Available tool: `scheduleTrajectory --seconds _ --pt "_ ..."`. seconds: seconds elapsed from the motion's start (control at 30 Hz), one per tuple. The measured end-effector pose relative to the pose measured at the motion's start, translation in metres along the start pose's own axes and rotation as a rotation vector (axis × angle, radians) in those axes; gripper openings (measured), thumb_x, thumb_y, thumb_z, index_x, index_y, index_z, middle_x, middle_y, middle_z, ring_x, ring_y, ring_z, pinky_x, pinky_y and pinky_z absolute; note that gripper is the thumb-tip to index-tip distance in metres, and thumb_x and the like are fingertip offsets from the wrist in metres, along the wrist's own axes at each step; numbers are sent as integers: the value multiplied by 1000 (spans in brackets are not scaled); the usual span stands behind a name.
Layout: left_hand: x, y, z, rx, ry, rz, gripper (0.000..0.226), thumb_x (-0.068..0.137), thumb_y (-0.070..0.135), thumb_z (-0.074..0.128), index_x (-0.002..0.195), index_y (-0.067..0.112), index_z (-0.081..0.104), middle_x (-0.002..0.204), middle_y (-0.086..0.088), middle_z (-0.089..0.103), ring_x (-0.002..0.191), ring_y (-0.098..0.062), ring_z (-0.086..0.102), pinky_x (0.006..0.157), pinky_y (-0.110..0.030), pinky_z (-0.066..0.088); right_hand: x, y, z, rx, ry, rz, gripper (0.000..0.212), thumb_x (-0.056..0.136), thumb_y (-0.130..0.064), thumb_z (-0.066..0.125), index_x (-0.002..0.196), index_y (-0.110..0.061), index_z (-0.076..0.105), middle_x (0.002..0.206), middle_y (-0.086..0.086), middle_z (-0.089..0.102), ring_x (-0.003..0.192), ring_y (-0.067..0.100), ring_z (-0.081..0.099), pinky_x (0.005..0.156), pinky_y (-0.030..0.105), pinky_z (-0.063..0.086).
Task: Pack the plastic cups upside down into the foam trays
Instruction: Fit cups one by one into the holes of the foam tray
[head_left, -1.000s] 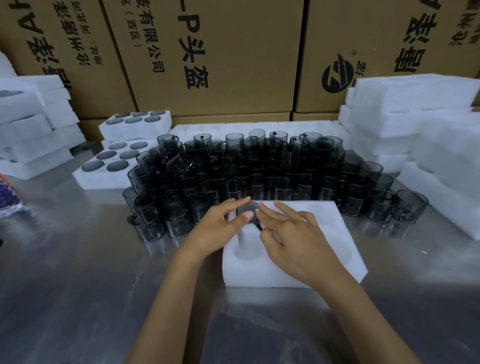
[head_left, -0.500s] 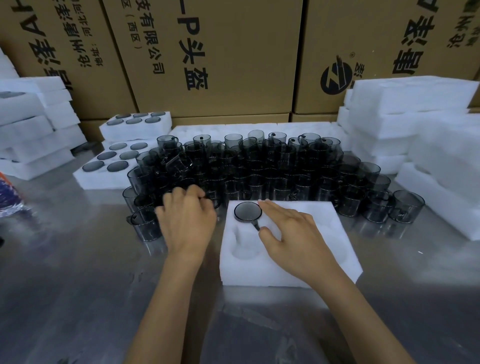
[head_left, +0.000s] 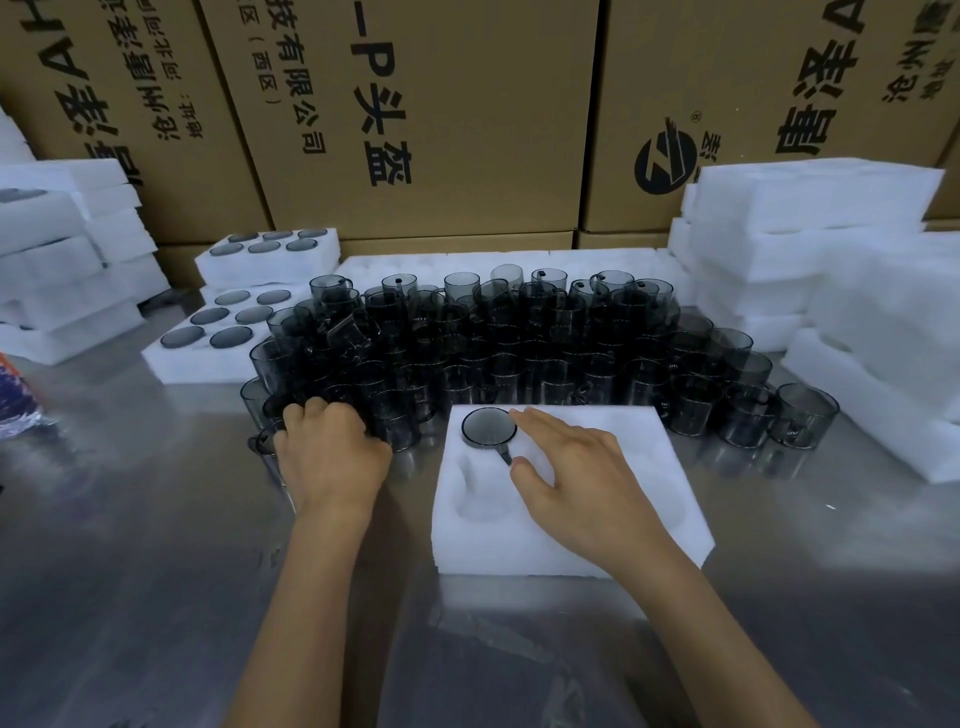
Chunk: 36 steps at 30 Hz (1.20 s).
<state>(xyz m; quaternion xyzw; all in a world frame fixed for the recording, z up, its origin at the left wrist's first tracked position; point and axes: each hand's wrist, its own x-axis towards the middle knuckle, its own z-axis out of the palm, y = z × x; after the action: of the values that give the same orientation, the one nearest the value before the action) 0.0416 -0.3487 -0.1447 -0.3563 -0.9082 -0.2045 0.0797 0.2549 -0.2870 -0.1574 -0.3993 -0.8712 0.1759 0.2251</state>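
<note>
Cup (head_left: 489, 427) inverted in foam tray (head_left: 571, 540), right hand (head_left: 576, 478) beside it

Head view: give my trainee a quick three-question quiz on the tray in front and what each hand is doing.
1. True or false: the foam tray nearest the person already holds one cup seated upside down.
2. Which hand reaches into the loose cups? A) left hand B) right hand
3. Fill in: the seated cup sits in the tray's far-____ pocket.

Key:
1. True; its flat base faces up.
2. A; the left hand's fingers curl around a cup at the pile's near-left edge, while the right hand rests on the tray.
3. left
</note>
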Motion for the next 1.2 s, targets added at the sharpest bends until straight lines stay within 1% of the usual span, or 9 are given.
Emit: scheduleTrajectory --seconds 0.23,0.3,0.43,0.57,0.77,0.93,1.0,1.1,1.2 --pt "-2 14 -16 -484 376 67 3 86 13 60 83 13 61 88 -1 60 94 -23 43 90 -47 40 1 0 1 9 26 -30 51 100 -35 44 151 -30 41 158 -8 40 137 10 39 112 18 12" --pt "-3 20 -18 -681 350 165 9 90 11 62 85 19 59 88 6 57 95 -15 41 89 -43 42 1 1 1 24 43 -40 50 100 -35 46 149 -31 43 155 -12 43 137 7 37 111 19 14" --pt "-13 37 -17 -976 92 345 25 93 8 63 86 31 60 96 10 61 96 -20 57 86 -32 48 3 3 1 304 144 73 44 98 -36 56 142 -39 50 134 -20 54 124 1 44 95 14 31" --pt "-23 50 -7 -1000 -58 573 15 92 1 63 92 15 64 118 6 62 114 -15 58 97 -40 48 10 4 -8 726 286 184 41 97 -27 63 136 -36 54 124 -18 63 104 -8 60 84 5 41" --pt "-28 53 7 -807 -152 697 15 93 11 65 96 26 63 153 19 33 139 -3 32 105 -16 27 9 10 -19 971 379 257 12 98 -23 63 103 -25 73 98 -12 73 81 4 70 73 16 52" --pt "-25 50 12 -767 -72 742 21 98 13 59 104 32 62 140 15 47 120 2 51 89 -8 39 9 9 -16 898 325 248 11 98 -21 63 92 -23 72 85 -16 72 80 10 67 77 22 50" --pt "-26 51 15 -774 -43 732 21 98 10 60 106 29 64 133 15 52 112 3 57 85 -11 43 8 9 -14 853 293 229 9 98 -23 63 91 -22 69 83 -16 69 82 15 65 69 16 46" --pt "-29 54 17 -837 -45 685 24 95 8 63 111 27 65 131 15 57 104 5 61 85 -20 52 8 12 -12 785 254 203 10 99 -18 62 89 -18 65 67 -20 60 61 1 51 56 10 36" --pt "-33 58 16 -909 -119 628 45 90 14 71 120 42 53 122 23 59 103 10 61 79 -13 52 9 15 -10 771 223 224 10 98 -11 61 88 -15 62 74 -13 57 61 0 47 58 12 36"
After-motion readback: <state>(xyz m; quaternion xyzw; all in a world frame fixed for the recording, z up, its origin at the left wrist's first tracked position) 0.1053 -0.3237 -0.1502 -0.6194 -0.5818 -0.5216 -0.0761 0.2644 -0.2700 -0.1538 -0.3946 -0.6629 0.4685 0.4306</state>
